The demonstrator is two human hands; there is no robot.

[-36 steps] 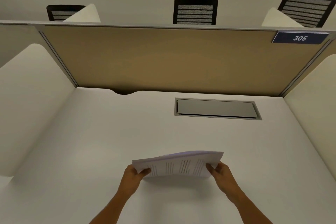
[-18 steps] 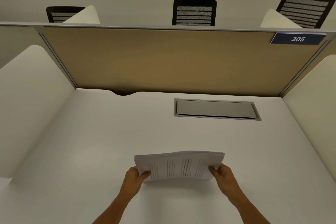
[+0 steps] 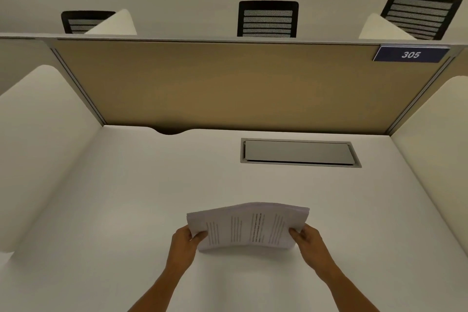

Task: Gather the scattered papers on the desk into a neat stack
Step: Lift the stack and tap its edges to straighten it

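A bundle of white printed papers [image 3: 249, 227] is held upright between both hands over the near middle of the white desk [image 3: 152, 197], its lower edge at or just above the surface. The sheets bow upward in the middle and the text columns face me. My left hand [image 3: 183, 244] grips the left edge with the thumb on the front. My right hand [image 3: 310, 242] grips the right edge the same way. No loose sheets lie elsewhere on the desk.
A grey cable hatch [image 3: 300, 152] is set into the desk at the back right. A tan partition [image 3: 228, 86] with a blue "305" sign [image 3: 410, 54] closes the back. White side panels [image 3: 38, 139] flank the desk. Three black chairs stand beyond.
The papers have tilted more upright and their top edges have drawn closer together. Both hands kept their hold on the two sides.
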